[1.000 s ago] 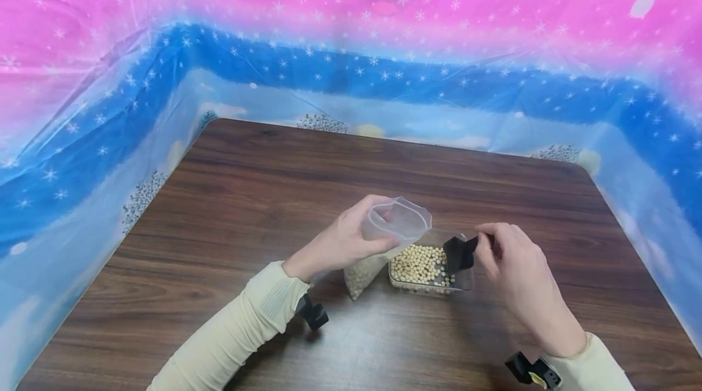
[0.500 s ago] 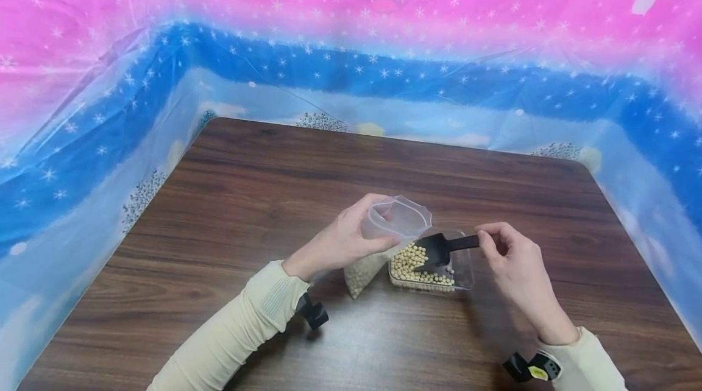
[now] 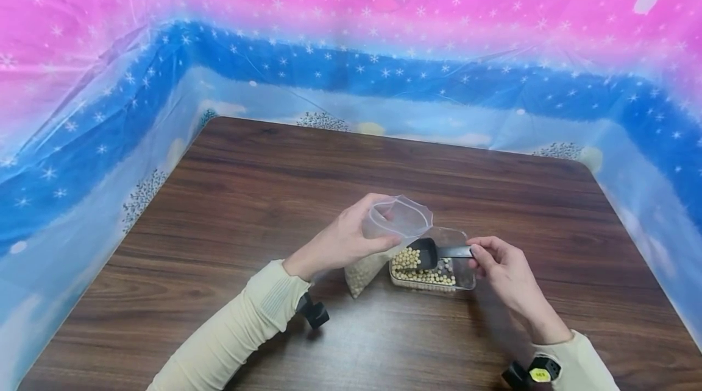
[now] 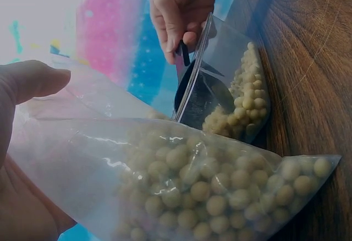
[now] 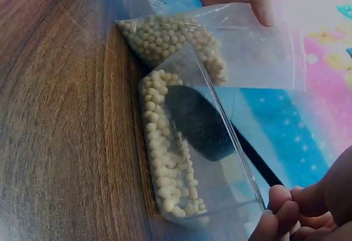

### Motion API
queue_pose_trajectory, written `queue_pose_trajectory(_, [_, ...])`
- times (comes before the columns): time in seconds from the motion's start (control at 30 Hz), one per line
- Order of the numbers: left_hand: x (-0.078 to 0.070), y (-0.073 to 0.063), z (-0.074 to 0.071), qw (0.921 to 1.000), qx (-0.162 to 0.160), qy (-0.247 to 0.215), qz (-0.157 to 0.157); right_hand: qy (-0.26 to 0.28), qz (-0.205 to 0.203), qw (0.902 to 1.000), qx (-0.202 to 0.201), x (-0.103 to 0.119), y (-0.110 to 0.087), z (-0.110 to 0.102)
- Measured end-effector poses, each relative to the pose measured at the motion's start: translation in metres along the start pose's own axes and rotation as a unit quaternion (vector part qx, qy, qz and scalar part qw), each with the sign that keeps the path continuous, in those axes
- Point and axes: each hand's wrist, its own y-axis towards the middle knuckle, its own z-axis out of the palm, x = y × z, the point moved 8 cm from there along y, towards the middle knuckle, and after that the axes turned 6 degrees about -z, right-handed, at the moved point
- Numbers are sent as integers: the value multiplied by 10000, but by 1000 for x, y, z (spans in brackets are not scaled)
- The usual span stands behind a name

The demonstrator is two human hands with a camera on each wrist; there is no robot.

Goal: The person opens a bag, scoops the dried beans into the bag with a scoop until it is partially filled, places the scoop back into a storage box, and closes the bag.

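Note:
My left hand (image 3: 348,232) grips the upper part of a clear plastic bag (image 4: 203,180), its mouth spread wide. Pale round beans fill the bag's bottom, which rests on the table. Right beside it stands a clear rectangular box (image 5: 220,191) with more of these beans (image 3: 433,279) in it. My right hand (image 3: 507,269) pinches the handle of a black scoop (image 3: 428,253) between thumb and fingers. The scoop's bowl is down inside the box, with beans at its front. In the right wrist view the back of the bowl shows through the box wall.
The brown wooden table (image 3: 263,184) reaches out past both hands to its far edge. A pink and blue patterned cloth (image 3: 340,68) hangs behind it and along its sides. A black wrist camera (image 3: 314,312) sits under the left wrist.
The scoop has swung down from a steep tilt at the box's right end and slid left into the beans. My right hand has dropped a little; my left hand and the bag stay put.

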Motion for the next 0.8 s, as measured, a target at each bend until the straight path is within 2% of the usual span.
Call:
queue_pose_trajectory(0.27, [1,0,0,10000,-7,48,25,623,486,9967,-200,-25,3,-9])
queue_pose_trajectory(0.4, [1,0,0,10000,28,26,23,1174,698,9901,-319,-33,3,-16])
queue_pose_trajectory(0.57, [1,0,1,10000,12,57,59,2218,739,9703,-624,-32,1,-32])
queue_pose_trajectory(0.7, [1,1,0,9999,-21,103,87,2861,489,9535,-815,-21,-1,-50])
queue_pose_trajectory(0.8, [1,0,0,9999,-36,125,59,3256,145,9417,-838,-8,-2,-62])
